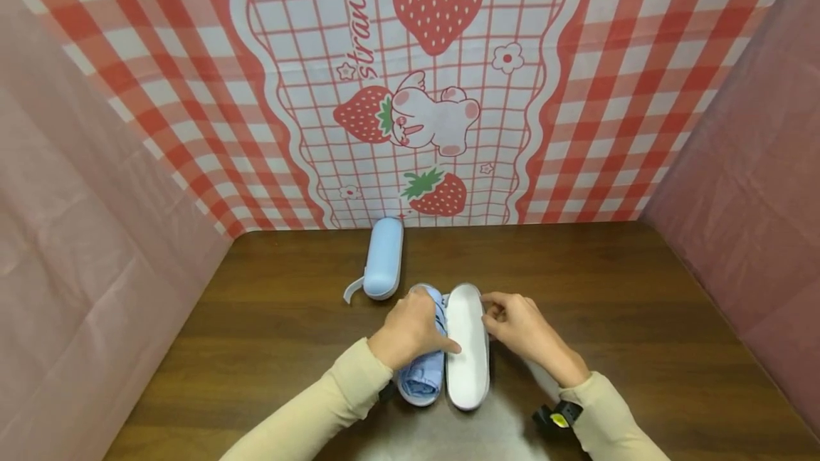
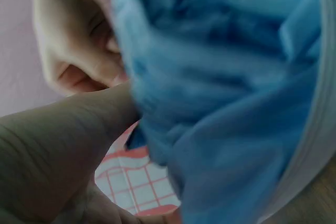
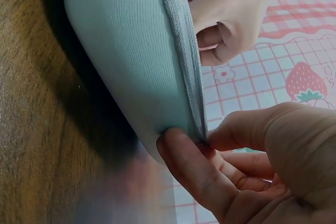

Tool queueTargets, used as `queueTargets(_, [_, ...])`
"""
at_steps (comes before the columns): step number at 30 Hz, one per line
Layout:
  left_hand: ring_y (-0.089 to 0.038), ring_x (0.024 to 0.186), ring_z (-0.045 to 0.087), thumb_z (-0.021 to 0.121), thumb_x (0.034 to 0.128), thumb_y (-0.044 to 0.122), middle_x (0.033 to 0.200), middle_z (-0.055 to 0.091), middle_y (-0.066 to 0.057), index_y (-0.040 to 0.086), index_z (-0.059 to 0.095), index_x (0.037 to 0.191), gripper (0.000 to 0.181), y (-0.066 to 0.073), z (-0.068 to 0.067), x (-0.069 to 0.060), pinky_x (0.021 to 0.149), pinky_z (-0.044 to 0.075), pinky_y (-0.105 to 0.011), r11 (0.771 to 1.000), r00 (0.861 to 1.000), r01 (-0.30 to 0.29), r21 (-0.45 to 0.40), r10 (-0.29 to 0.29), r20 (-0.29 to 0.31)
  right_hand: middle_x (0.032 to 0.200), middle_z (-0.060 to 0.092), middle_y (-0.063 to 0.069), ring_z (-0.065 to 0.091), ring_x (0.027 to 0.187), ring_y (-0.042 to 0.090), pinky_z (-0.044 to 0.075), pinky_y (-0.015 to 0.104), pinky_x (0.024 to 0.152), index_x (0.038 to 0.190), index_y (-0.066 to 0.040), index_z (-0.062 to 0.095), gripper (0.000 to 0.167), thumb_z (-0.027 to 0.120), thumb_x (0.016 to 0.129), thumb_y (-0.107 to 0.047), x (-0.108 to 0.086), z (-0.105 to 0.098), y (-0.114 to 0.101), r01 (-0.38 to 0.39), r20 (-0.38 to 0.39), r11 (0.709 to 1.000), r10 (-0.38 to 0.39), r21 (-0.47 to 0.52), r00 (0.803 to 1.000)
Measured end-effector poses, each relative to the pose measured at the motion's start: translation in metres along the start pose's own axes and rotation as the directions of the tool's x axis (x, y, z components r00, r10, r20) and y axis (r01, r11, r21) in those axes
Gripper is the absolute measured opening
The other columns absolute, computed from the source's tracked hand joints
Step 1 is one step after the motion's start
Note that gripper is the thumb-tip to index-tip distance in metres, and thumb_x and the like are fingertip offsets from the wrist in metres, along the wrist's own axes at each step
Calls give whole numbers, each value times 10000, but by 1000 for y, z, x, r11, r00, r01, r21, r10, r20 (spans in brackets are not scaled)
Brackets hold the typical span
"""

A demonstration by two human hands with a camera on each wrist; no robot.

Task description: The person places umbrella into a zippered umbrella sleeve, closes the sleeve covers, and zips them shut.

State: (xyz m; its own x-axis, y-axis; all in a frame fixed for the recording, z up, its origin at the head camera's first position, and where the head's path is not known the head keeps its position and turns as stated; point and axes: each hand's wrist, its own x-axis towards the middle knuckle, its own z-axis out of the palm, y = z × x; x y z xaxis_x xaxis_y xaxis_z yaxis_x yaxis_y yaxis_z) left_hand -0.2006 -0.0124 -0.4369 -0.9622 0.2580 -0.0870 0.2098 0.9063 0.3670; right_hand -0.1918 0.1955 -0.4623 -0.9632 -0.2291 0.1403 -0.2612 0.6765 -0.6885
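An oblong zip case lies unfolded on the table, its white-lined half on the right, its other half filled with folded blue fabric. My left hand rests over the fabric, thumb stretched toward the white lining. In the left wrist view the bunched fabric fills much of the frame, blurred. My right hand pinches the outer edge of the white-lined half near its far end; in the right wrist view, thumb and fingers hold the zip rim of the pale shell.
A closed light-blue case with a strap stands behind and to the left, near the strawberry-print cloth backdrop. Pink cloth hangs at both sides of the brown wooden table.
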Motion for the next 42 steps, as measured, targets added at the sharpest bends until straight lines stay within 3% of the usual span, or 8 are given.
queueTargets(4, [-402, 943, 712, 997, 608, 385, 1065, 662, -237, -63, 506, 1243, 920, -1, 6, -1, 758, 608, -447, 1000, 1000, 0, 0, 0, 6, 732, 662, -7, 591, 577, 56, 473, 231, 569, 1204, 96, 687, 327, 673, 894, -10, -3, 0, 2, -9, 0, 1000, 9, -3, 1000])
queueTargets(8, [-423, 1018, 691, 952, 669, 300, 1115, 669, -279, -59, 441, 1335, 913, -7, 2, 1, 799, 594, -480, 995, 995, 38, -97, -28, 98, 746, 666, 1, 595, 573, 56, 477, 234, 557, 1222, 93, 682, 337, 677, 904, -20, -5, 0, 4, -49, 13, 999, 49, 20, 999])
queueTargets(12, [-333, 744, 735, 878, 761, 232, 1061, 660, -266, -87, 426, 1365, 818, -17, -9, 6, 646, 612, -437, 970, 987, 59, -236, -21, 161, 745, 668, -6, 589, 588, 67, 470, 231, 567, 1217, 78, 691, 335, 678, 898, -23, -4, -1, 7, -38, -3, 999, 38, 5, 999])
queueTargets(16, [-220, 459, 658, 780, 825, 84, 875, 670, -185, -57, 531, 1233, 498, -24, -17, 8, 458, 548, -323, 942, 991, 35, -335, 12, 136, 745, 658, -13, 560, 620, 78, 453, 227, 575, 1189, 71, 704, 315, 685, 888, -20, -2, -2, 8, -10, -15, 1000, 9, -23, 1000])
queueTargets(22, [-140, 522, 630, 742, 926, 181, 917, 699, -157, -25, 653, 1118, 296, -34, -18, 10, 526, 524, -267, 959, 997, -45, -281, 61, 49, 753, 664, -8, 588, 606, 73, 471, 224, 570, 1213, 69, 698, 327, 681, 900, -23, 0, -2, 7, -30, -4, 1000, 30, -6, 1000])
queueTargets(26, [-153, 582, 631, 672, 967, 118, 907, 711, -144, -52, 607, 1212, 305, -51, -11, 10, 602, 533, -284, 940, 999, -43, -338, 38, -20, 748, 673, -4, 618, 570, 65, 489, 230, 566, 1230, 71, 688, 338, 664, 907, -26, 2, -2, 6, -30, 1, 999, 30, 10, 1000])
queueTargets(32, [-226, 560, 684, 583, 1008, 46, 1044, 711, -260, -104, 539, 1340, 366, -67, 3, 9, 525, 596, -356, 811, 996, 35, -584, 18, 84, 769, 671, -9, 572, 613, 65, 469, 226, 584, 1200, 44, 710, 314, 667, 898, -31, 2, -4, 4, -16, -46, 1000, 17, 14, 999])
queueTargets(42, [-200, 688, 673, 550, 1018, 11, 1088, 678, -266, -118, 500, 1389, 396, -69, 19, 10, 612, 621, -374, 619, 991, 111, -778, -8, 135, 992, 721, 128, 702, 794, 152, 583, 243, 645, 1173, 39, 716, 279, 685, 898, 73, 0, -2, 8, 138, -120, 977, -120, 160, 986])
